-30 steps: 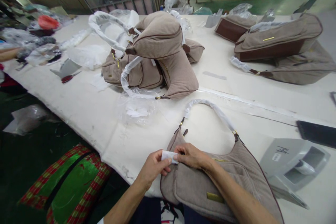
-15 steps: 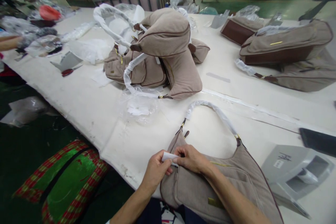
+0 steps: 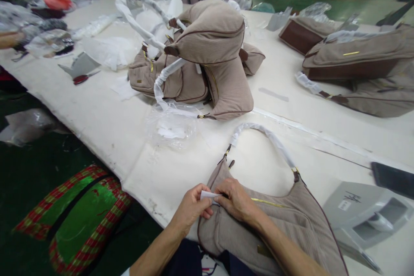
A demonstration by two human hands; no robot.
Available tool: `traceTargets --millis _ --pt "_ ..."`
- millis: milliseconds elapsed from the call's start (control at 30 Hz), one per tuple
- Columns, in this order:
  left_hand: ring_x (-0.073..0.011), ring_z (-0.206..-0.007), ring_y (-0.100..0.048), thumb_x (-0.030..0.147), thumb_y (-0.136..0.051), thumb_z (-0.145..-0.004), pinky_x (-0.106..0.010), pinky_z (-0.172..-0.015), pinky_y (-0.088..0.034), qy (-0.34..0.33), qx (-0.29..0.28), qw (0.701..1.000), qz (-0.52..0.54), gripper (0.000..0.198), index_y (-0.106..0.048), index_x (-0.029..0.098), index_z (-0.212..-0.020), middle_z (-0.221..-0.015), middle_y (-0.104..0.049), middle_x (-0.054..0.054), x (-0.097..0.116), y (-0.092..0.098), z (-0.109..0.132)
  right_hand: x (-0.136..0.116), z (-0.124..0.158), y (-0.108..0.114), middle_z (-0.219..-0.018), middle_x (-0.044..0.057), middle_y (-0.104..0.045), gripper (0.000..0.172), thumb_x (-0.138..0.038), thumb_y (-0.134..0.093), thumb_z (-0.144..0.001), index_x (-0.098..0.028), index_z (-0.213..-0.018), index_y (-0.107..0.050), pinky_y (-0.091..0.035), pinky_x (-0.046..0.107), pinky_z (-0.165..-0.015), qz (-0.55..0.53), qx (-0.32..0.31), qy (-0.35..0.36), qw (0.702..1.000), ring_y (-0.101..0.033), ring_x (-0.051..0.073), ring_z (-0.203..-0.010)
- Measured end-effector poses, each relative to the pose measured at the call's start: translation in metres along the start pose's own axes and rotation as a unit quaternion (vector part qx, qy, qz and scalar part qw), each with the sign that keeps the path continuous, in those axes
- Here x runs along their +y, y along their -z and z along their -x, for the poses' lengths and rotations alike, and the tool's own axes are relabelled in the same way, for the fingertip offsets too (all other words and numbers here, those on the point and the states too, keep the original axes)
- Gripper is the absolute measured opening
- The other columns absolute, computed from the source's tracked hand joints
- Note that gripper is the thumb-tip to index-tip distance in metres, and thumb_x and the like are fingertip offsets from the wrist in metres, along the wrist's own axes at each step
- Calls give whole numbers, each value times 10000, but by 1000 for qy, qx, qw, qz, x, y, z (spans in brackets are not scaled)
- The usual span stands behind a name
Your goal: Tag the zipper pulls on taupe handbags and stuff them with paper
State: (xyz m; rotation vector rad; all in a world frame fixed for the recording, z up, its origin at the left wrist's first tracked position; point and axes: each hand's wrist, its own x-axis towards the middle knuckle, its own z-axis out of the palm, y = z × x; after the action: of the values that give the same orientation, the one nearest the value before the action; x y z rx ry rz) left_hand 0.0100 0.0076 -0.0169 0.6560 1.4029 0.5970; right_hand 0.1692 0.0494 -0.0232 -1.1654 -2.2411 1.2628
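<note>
A beige ribbed handbag [image 3: 278,228] lies at the near edge of the white table [image 3: 106,116], its plastic-wrapped handle [image 3: 261,136] arching away from me. My left hand [image 3: 190,207] and my right hand [image 3: 237,200] meet at the bag's left top corner, by the gold zipper [image 3: 267,202]. Both pinch a small white slip of paper [image 3: 207,194] between their fingertips. My right forearm lies across the bag.
A pile of similar beige bags [image 3: 200,58] sits mid-table, with more bags [image 3: 352,58] at the far right. Loose plastic wrap [image 3: 171,127] lies between. A grey tray [image 3: 365,213] is at my right, a green and red woven bag [image 3: 74,215] on the floor at left. Red-handled scissors [image 3: 82,78] lie far left.
The white slip has gone lower against the bag's corner and shows less between my fingers. The view has tilted slightly downward.
</note>
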Motion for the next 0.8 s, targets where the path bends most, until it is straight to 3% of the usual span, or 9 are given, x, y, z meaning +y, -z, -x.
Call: traceTargets --millis 133,267,367,467,633,800 --pt "-105 -418 -522 236 -518 -666 -181 -409 -403 -35 62 997 0 80 -516 171 -713 -441 -533 50 -6 -6 0 -1 3 -5 -648 -13 -581 113 -145 -578 -774 -178 -668 -594 -346 281 -710 29 22 7 999 -502 141 -695" --pt "-108 -416 -517 237 -499 -671 -191 -420 -414 -57 96 994 18 76 -521 171 -703 -442 -551 39 -8 -12 2 -4 11 -13 -666 -6 -588 119 -164 -535 -818 -192 -716 -590 -301 392 -885 95 93 49 990 -520 157 -730" --pt "-109 -409 -517 230 -493 -674 -200 -431 -424 -62 98 993 13 81 -528 168 -715 -446 -565 34 -9 -14 5 -5 20 -16 -695 -4 -609 137 -146 -469 -854 -197 -821 -592 -244 436 -957 122 141 121 975 -529 152 -741" --pt "-115 -412 -525 236 -497 -679 -207 -434 -432 -64 91 994 5 89 -530 167 -724 -452 -571 33 -11 -14 8 -6 27 -16 -725 4 -630 163 -138 -429 -871 -185 -904 -581 -235 441 -977 145 151 175 962 -539 151 -772" --pt "-106 -400 -504 247 -511 -681 -197 -424 -415 -67 80 995 6 97 -524 173 -741 -441 -551 47 -13 -14 11 -10 32 -14 -698 1 -635 107 -180 -468 -864 -184 -858 -575 -237 453 -989 185 139 185 955 -553 157 -769" --pt "-92 -394 -481 262 -533 -669 -180 -403 -384 -50 64 996 21 120 -521 168 -743 -449 -546 42 -7 -13 13 -10 33 -15 -700 -1 -642 209 -140 -376 -898 -182 -883 -580 -244 448 -996 184 168 195 949 -552 141 -741"
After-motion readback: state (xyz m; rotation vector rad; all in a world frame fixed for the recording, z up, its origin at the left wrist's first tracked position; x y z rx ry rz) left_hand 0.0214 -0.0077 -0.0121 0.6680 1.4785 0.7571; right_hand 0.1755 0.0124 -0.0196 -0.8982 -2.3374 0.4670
